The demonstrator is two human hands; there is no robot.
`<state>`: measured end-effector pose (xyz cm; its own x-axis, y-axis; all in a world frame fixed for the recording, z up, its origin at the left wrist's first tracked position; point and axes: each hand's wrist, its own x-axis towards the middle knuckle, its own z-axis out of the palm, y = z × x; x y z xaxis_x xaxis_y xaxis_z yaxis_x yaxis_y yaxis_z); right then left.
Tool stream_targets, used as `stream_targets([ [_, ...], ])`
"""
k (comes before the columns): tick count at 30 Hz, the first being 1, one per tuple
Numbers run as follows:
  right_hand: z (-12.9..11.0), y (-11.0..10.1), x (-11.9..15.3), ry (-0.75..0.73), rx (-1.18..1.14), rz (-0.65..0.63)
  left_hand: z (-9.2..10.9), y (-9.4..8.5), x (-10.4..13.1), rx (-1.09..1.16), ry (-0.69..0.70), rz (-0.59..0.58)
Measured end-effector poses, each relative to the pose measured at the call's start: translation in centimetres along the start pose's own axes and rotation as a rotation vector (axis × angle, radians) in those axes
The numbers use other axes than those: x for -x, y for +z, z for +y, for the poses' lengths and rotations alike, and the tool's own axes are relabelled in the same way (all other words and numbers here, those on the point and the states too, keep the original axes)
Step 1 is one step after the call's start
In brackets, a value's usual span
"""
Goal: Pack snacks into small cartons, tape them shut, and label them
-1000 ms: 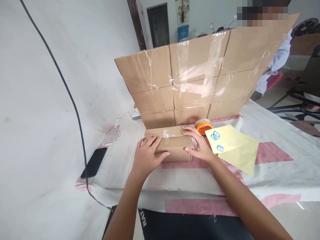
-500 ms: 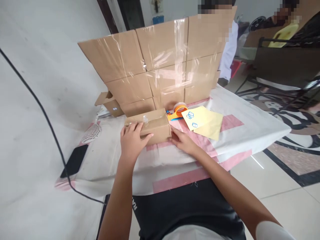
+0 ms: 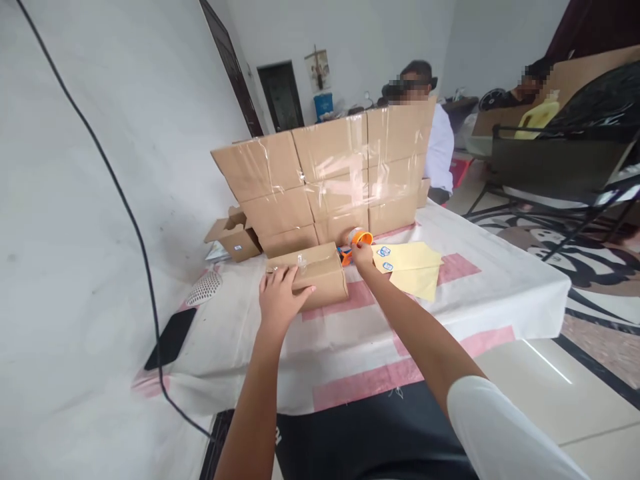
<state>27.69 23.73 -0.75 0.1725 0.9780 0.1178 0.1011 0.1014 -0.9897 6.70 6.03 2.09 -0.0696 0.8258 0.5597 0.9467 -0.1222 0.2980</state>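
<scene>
A small brown cardboard box lies on the cloth-covered table, with clear tape on its top. My left hand holds its left part, fingers over the top and thumb along the front side. Just past the box's right end, my right hand has its fingers closed on an orange tape dispenser. The hand covers part of the dispenser, and its fingertips are partly hidden. Yellow paper sheets with blue-edged stickers lie right of this hand.
A large taped cardboard panel stands behind the box. An open carton, a white slotted ladle and a black phone are at the left. A black cable hangs in front. A person sits beyond the panel.
My right hand has left the box's right end and moved forward onto the tape dispenser, which is now tilted. My left hand stays on the box. The view has tipped upward.
</scene>
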Motion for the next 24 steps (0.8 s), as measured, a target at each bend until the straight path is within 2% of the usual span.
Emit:
stream_targets([
  [5, -2.6, -2.1, 0.9, -0.241, -0.024, 0.133, -0.8, 0.3, 0.1, 0.04, 0.025, 0.015],
  [7, -4.4, -3.5, 1.9, -0.336, -0.046, 0.147, -0.3, -0.2, -0.1, 0.077, -0.002, -0.008],
  [9, -6.3, -4.9, 3.3, -0.442, -0.069, 0.131, 1.2, -1.2, -0.7, 0.134, -0.003, -0.014],
  [12, -8.8, -6.6, 6.1, -0.711, -0.061, 0.036, 5.1, -2.8, -2.0, 0.338, 0.087, 0.038],
  [14, -9.9, -7.4, 7.9, -0.898, -0.011, -0.033, 7.7, -3.2, -3.0, 0.514, 0.133, 0.001],
  [16, -10.4, -7.9, 9.2, -1.011, 0.054, -0.066, 9.4, -3.1, -3.8, 0.669, 0.146, -0.076],
  [17, -10.5, -8.1, 9.5, -1.045, 0.086, -0.071, 9.9, -2.9, -4.1, 0.732, 0.146, -0.093],
  [21, -10.0, -8.3, 9.7, -1.099, 0.221, -0.038, 9.9, -2.5, -4.2, 0.916, 0.103, -0.021],
  [22, -9.8, -8.2, 9.6, -1.105, 0.252, -0.014, 9.8, -2.6, -4.0, 0.947, 0.08, -0.046],
  [24, -9.5, -8.1, 9.2, -1.104, 0.301, 0.061, 9.7, -3.0, -3.4, 1.016, 0.017, -0.173],
])
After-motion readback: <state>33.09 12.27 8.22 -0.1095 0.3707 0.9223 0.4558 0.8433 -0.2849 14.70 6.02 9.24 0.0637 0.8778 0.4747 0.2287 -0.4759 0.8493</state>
